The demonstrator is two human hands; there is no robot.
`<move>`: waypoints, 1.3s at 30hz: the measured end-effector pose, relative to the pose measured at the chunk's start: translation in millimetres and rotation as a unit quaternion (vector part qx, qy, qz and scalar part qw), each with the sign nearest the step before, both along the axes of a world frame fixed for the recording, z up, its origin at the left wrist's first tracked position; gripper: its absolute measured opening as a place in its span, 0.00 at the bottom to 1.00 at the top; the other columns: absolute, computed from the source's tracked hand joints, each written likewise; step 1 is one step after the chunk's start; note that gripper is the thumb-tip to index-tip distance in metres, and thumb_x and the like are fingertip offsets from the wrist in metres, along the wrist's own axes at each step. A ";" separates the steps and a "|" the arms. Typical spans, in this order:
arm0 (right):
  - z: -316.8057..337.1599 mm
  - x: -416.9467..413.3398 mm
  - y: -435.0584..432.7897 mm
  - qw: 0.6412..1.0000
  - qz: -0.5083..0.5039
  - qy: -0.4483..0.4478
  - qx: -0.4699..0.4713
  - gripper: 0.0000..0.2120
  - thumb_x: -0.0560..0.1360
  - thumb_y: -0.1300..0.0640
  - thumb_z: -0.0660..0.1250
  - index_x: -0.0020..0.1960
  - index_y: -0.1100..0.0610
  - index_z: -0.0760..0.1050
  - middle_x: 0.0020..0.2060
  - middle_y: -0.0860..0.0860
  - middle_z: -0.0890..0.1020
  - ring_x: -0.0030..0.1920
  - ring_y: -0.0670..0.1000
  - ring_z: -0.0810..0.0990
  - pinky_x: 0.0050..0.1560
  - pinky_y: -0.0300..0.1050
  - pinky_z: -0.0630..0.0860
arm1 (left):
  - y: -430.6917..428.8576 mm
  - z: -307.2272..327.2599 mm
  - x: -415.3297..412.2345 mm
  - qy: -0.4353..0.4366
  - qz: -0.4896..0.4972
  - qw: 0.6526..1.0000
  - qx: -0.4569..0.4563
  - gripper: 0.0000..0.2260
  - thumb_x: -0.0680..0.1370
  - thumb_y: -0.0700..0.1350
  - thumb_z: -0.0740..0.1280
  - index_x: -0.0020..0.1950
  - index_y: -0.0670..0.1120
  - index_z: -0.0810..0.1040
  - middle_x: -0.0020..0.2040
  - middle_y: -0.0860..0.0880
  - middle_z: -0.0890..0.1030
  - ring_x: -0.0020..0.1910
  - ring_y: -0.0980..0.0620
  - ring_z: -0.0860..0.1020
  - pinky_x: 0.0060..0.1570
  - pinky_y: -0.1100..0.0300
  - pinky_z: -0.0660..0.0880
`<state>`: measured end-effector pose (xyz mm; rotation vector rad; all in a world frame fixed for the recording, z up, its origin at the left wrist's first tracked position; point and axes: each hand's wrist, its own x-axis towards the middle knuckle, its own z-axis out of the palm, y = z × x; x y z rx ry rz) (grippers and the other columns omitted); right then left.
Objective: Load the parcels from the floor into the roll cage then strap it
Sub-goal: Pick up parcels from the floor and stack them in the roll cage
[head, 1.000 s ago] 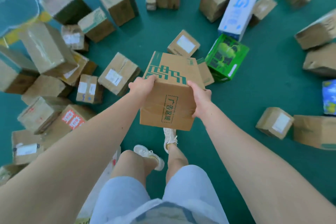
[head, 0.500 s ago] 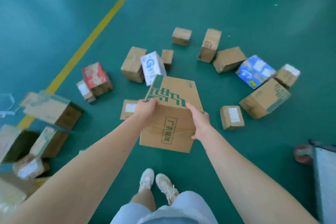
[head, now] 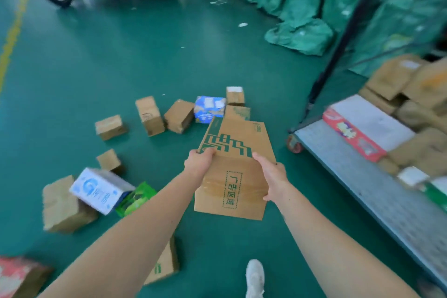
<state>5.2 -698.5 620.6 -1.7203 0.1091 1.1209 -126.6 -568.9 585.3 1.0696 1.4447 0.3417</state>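
Green floor (head: 121, 68) strewn with parcels (head: 150, 116) beside roll cage (head: 358, 189).

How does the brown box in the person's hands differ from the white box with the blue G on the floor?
Colour: the held box is brown cardboard with green print; the white box has blue print. State: left hand and right hand grip the held box above the floor; the white box lies tilted, touching a plain brown box and a green package. Both are closed cartons.
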 end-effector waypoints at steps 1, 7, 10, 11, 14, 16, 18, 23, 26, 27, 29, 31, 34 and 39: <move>3.4 12.4 -13.0 1.000 -0.027 -0.005 0.002 0.24 0.75 0.46 0.73 0.61 0.53 0.62 0.54 0.51 0.71 0.53 0.54 0.70 0.55 0.54 0.66 | -8.9 8.1 19.3 -0.002 -0.023 1.000 0.004 0.31 0.62 0.62 0.65 0.61 0.49 0.70 0.58 0.44 0.78 0.56 0.42 0.78 0.61 0.44 0.74; 19.6 86.6 -93.5 0.987 -0.156 -0.017 0.019 0.25 0.75 0.45 0.73 0.61 0.53 0.62 0.50 0.51 0.74 0.47 0.53 0.73 0.52 0.55 0.65 | -57.5 20.5 131.1 -0.023 -0.152 0.988 0.017 0.39 0.58 0.66 0.66 0.65 0.49 0.70 0.59 0.45 0.78 0.55 0.41 0.78 0.59 0.43 0.75; 24.5 128.6 -134.7 0.977 -0.211 -0.024 0.029 0.25 0.75 0.46 0.73 0.62 0.52 0.62 0.51 0.51 0.74 0.48 0.53 0.73 0.52 0.54 0.65 | -93.7 31.7 185.5 -0.029 -0.206 0.978 0.019 0.34 0.64 0.64 0.65 0.65 0.48 0.70 0.58 0.45 0.79 0.54 0.42 0.78 0.60 0.44 0.75; 26.1 143.0 -149.2 0.974 -0.223 -0.025 0.030 0.25 0.75 0.46 0.73 0.62 0.53 0.62 0.50 0.51 0.75 0.46 0.53 0.74 0.52 0.54 0.66 | -108.1 38.3 203.5 -0.035 -0.221 0.974 0.026 0.29 0.68 0.62 0.65 0.64 0.47 0.70 0.58 0.45 0.78 0.54 0.43 0.78 0.60 0.44 0.74; 31.9 191.5 -192.2 0.965 -0.257 -0.031 0.032 0.24 0.76 0.47 0.72 0.61 0.54 0.62 0.44 0.50 0.74 0.40 0.50 0.72 0.49 0.54 0.67 | -144.9 46.1 263.8 -0.042 -0.265 0.962 0.038 0.27 0.69 0.61 0.64 0.63 0.48 0.69 0.58 0.44 0.77 0.55 0.42 0.78 0.60 0.42 0.74; 35.0 225.1 -221.4 0.961 -0.273 -0.039 0.034 0.23 0.76 0.47 0.71 0.61 0.54 0.61 0.43 0.50 0.73 0.39 0.50 0.72 0.46 0.52 0.68 | -168.9 46.3 306.6 -0.045 -0.288 0.956 0.042 0.31 0.65 0.62 0.64 0.63 0.48 0.70 0.58 0.44 0.77 0.55 0.42 0.78 0.60 0.42 0.74; 39.2 254.0 -244.0 0.956 -0.285 -0.046 0.047 0.24 0.76 0.47 0.72 0.62 0.53 0.61 0.46 0.50 0.75 0.41 0.51 0.74 0.39 0.49 0.70 | -191.5 51.8 341.0 -0.056 -0.293 0.954 0.045 0.28 0.66 0.61 0.65 0.62 0.48 0.70 0.58 0.44 0.77 0.55 0.41 0.78 0.59 0.42 0.75; 46.7 331.5 -305.3 0.936 -0.339 -0.081 0.055 0.28 0.73 0.48 0.75 0.64 0.52 0.64 0.58 0.54 0.77 0.52 0.56 0.79 0.49 0.54 0.73 | -252.7 62.2 432.9 -0.096 -0.333 0.937 0.045 0.17 0.77 0.54 0.64 0.63 0.48 0.70 0.58 0.45 0.78 0.56 0.43 0.77 0.61 0.44 0.74; 50.1 370.2 -331.6 0.929 -0.359 -0.080 0.047 0.29 0.71 0.46 0.76 0.64 0.52 0.64 0.59 0.54 0.77 0.54 0.57 0.78 0.50 0.55 0.75 | -276.7 67.9 480.2 -0.106 -0.353 0.929 0.034 0.23 0.71 0.57 0.65 0.63 0.51 0.70 0.59 0.45 0.78 0.56 0.42 0.78 0.60 0.42 0.75; 50.8 381.9 -338.3 0.927 -0.365 -0.079 0.047 0.28 0.72 0.46 0.76 0.63 0.52 0.63 0.57 0.53 0.76 0.52 0.56 0.78 0.47 0.54 0.75 | -282.5 69.2 495.5 -0.110 -0.356 0.927 0.033 0.22 0.71 0.57 0.66 0.62 0.50 0.69 0.58 0.45 0.78 0.56 0.42 0.78 0.60 0.42 0.75; 50.6 406.3 -348.7 0.921 -0.377 -0.080 0.055 0.27 0.73 0.47 0.75 0.61 0.52 0.63 0.53 0.52 0.75 0.48 0.54 0.76 0.44 0.52 0.70 | -292.0 70.4 525.8 -0.114 -0.367 0.922 0.044 0.16 0.75 0.54 0.66 0.59 0.49 0.68 0.56 0.45 0.78 0.55 0.42 0.78 0.60 0.42 0.75; 47.5 432.1 -354.7 0.914 -0.392 -0.082 0.059 0.26 0.73 0.48 0.75 0.60 0.52 0.62 0.54 0.52 0.74 0.50 0.55 0.75 0.47 0.53 0.69 | -297.6 70.3 555.5 -0.112 -0.381 0.916 0.057 0.16 0.76 0.53 0.66 0.59 0.47 0.70 0.56 0.44 0.79 0.54 0.42 0.78 0.58 0.43 0.76; 42.8 475.5 -355.4 0.904 -0.415 -0.086 0.066 0.25 0.74 0.49 0.74 0.60 0.52 0.59 0.56 0.53 0.72 0.50 0.55 0.73 0.51 0.53 0.68 | -297.8 65.7 603.7 -0.109 -0.397 0.909 0.065 0.18 0.74 0.55 0.66 0.58 0.48 0.69 0.56 0.44 0.79 0.54 0.41 0.78 0.57 0.43 0.77; 38.0 561.0 -338.9 0.890 -0.438 -0.103 0.072 0.34 0.75 0.51 0.73 0.74 0.54 0.60 0.56 0.51 0.70 0.53 0.55 0.71 0.52 0.55 0.68 | -282.6 61.0 697.0 -0.109 -0.423 0.896 0.078 0.18 0.74 0.56 0.66 0.60 0.48 0.71 0.55 0.45 0.79 0.54 0.42 0.78 0.58 0.43 0.77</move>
